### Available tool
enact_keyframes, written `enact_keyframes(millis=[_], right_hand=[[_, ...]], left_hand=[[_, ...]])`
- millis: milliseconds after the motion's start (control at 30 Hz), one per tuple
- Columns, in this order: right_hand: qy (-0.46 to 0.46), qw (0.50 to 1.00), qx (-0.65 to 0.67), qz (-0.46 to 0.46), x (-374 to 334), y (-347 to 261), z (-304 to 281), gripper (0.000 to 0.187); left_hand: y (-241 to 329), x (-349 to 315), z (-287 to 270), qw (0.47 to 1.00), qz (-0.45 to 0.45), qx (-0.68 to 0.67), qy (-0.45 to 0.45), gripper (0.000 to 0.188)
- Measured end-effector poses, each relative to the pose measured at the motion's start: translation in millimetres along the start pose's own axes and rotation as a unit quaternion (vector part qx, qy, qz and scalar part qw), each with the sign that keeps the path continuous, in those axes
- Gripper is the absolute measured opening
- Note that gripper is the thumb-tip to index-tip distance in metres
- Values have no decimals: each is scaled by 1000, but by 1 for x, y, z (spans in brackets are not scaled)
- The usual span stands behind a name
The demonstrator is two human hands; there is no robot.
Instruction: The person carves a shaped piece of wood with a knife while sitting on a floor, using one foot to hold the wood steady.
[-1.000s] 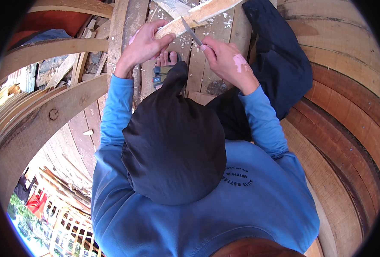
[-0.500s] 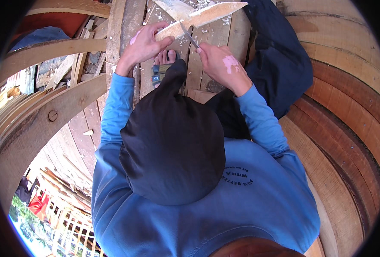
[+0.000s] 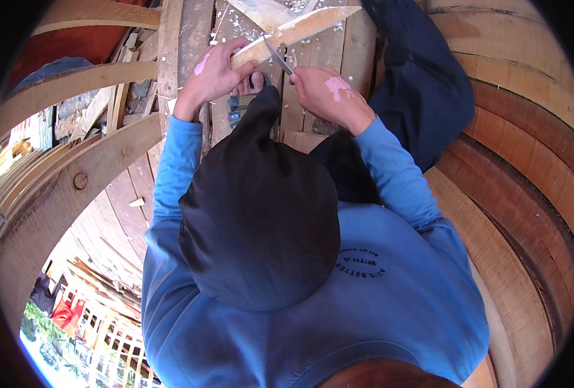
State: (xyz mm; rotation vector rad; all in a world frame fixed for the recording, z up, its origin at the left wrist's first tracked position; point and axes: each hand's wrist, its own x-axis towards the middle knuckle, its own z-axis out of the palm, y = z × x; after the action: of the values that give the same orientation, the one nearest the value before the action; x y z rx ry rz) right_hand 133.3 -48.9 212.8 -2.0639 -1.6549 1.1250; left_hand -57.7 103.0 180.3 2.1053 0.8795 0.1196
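Observation:
My left hand (image 3: 214,76) grips the near end of a long, pale wooden piece (image 3: 314,24) with a pointed far tip, thumb on the near side and fingers over the far side. The piece slants up to the right, crossing another pale flat board (image 3: 261,13). In my right hand (image 3: 331,96), closed around a handle the fist hides, is a knife. Its narrow grey blade (image 3: 278,55) points up and left, with the tip at the wooden piece's near edge, close to my left fingers.
Plank flooring (image 3: 293,107) with scattered pale shavings lies under the work. My sandalled foot (image 3: 243,103) is just below the wooden piece. Curved timber ribs (image 3: 80,155) rise at the left, stacked curved planks (image 3: 513,149) at the right. A dark trouser leg (image 3: 423,90) bends beside my right arm.
The wooden piece has shifted a little left, its tip slightly lower. My right hand and the knife have moved slightly left too. Both hands keep their grips.

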Motion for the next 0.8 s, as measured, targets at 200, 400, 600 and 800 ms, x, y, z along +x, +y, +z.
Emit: enact_keyframes(millis=[200, 400, 600, 800], right_hand=[[-45, 997, 33, 49, 3, 0, 3, 30], [-50, 998, 8, 31, 8, 9, 13, 31], [-105, 989, 55, 92, 8, 4, 10, 34], [-107, 988, 73, 83, 5, 0, 6, 33]], left_hand=[[-4, 0, 4, 1000, 7, 10, -3, 49], [-11, -1, 9, 999, 25, 26, -8, 38], [-15, -2, 13, 999, 17, 37, -26, 37], [-11, -4, 10, 998, 10, 57, -38, 43]])
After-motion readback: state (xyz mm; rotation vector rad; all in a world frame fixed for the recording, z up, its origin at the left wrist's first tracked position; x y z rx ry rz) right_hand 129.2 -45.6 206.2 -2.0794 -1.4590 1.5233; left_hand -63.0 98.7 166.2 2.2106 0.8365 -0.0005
